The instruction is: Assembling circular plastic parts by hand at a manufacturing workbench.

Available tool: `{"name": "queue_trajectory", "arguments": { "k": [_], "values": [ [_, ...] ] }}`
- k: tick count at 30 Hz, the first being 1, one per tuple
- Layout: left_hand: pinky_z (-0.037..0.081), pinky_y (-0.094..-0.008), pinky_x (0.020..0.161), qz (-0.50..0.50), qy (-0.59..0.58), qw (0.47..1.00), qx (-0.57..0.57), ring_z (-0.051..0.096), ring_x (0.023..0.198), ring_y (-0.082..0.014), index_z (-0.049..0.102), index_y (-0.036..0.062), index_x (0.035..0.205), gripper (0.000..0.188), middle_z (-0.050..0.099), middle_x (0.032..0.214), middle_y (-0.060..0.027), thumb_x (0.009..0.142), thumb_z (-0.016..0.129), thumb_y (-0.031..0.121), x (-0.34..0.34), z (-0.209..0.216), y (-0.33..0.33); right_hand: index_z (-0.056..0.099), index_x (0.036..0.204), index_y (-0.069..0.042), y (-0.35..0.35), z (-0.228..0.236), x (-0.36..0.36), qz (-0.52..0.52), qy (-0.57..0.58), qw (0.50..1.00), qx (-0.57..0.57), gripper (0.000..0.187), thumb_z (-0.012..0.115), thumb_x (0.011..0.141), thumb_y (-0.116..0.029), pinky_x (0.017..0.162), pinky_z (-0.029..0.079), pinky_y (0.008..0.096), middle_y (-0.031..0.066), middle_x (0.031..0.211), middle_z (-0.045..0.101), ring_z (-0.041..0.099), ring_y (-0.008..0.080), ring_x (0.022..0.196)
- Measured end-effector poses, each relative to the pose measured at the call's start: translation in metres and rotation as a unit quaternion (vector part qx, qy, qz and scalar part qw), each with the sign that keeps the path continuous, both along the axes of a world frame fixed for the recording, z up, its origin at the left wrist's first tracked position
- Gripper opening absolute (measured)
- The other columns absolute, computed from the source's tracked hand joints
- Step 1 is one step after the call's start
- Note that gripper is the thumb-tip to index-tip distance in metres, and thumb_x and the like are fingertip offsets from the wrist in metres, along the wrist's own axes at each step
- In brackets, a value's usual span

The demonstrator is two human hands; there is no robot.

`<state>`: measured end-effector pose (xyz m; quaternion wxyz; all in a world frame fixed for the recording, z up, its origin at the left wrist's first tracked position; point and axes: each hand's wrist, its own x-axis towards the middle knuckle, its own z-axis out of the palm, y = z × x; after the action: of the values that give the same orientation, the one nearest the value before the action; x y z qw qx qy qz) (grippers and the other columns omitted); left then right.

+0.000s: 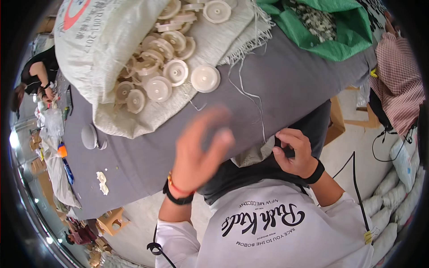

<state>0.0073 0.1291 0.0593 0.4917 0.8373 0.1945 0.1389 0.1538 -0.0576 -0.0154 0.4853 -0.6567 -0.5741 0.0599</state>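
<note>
the bare left hand (196, 152) is positioned over the near part of the grey cloth-covered tabletop (286, 85), short of the large white woven plastic sack (103, 58). its fingers are spread, with the thumb apart from the rest; the outline is blurred, and no part shows in the grasp.

the governing relation is between these fingers and the nearest off-white round plastic disc (205, 78). the disc lies at the right margin of the other off-white plastic discs (158, 88), on the spread flap of the sack. from the left fingertips it lies toward the far edge of the tabletop and slightly to the left, apart from them. it rests nearly flat, its central hub facing up; being round, it presents no long axis in its face. the left hand is the nearer of the two.

the bare right hand (295, 154) is located at the near edge of the tabletop, beside a folded piece of grey-beige fabric (252, 155). its thumb and forefinger are bent toward each other around a small dark area; whether they pinch anything cannot be told.
</note>
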Motion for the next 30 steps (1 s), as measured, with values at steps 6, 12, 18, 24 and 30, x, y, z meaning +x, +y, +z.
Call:
{"name": "queue_trajectory", "arguments": {
  "k": [6,12,18,24,30],
  "values": [
    [0.042,-0.0377,0.084,0.145,0.088,0.903,0.395,0.050,0.100,-0.0350,0.047,-0.0024,0.115,0.050,0.054,0.104,-0.0219,0.071,0.065,0.016,0.040,-0.033,0.039,0.052,0.100,-0.001,0.053,0.031,-0.009,0.025,0.023,0.998,0.061,0.031,0.061,0.070,0.000,0.051,0.045,0.0286,0.0118,0.086,0.056,0.054,0.0195,0.058],
    [0.042,-0.0371,0.083,0.132,0.052,0.922,0.359,0.049,0.100,-0.0347,0.047,-0.0019,0.115,0.059,0.050,0.107,-0.0214,0.063,0.070,0.013,0.040,-0.025,0.019,0.050,0.105,0.001,0.076,0.044,-0.007,-0.053,0.099,0.994,-0.017,0.031,0.057,0.076,-0.005,0.057,0.046,0.0291,0.0137,0.093,0.054,0.056,0.0223,0.067],
    [0.045,-0.0293,0.080,0.148,-0.109,0.981,-0.068,0.051,0.100,-0.0220,0.037,-0.0041,0.124,0.058,0.046,0.116,-0.0154,0.072,0.064,0.002,0.028,-0.013,-0.041,0.050,0.112,0.001,0.076,0.043,-0.002,-0.019,0.199,0.979,-0.030,0.032,0.054,0.082,-0.011,0.062,0.045,0.0272,0.0143,0.100,0.052,0.055,0.0189,0.073],
    [0.042,-0.0277,0.087,0.205,-0.188,0.873,-0.400,0.049,0.105,-0.0168,0.028,-0.0052,0.129,0.057,0.048,0.116,-0.0135,0.081,0.058,0.002,0.019,-0.033,-0.069,0.056,0.100,0.000,0.064,0.042,-0.003,0.019,0.244,0.968,-0.048,0.022,0.056,0.080,-0.008,0.064,0.045,0.0276,0.0117,0.096,0.055,0.055,0.0204,0.075],
    [0.042,-0.0275,0.088,0.195,-0.156,0.942,-0.224,0.049,0.105,-0.0176,0.031,-0.0043,0.128,0.051,0.048,0.118,-0.0153,0.082,0.054,-0.002,0.022,-0.047,-0.070,0.055,0.090,-0.002,0.062,0.038,0.002,0.003,0.074,0.997,-0.006,0.018,0.058,0.073,0.001,0.070,0.044,0.0340,0.0104,0.091,0.056,0.053,0.0273,0.082]
  ]
}}
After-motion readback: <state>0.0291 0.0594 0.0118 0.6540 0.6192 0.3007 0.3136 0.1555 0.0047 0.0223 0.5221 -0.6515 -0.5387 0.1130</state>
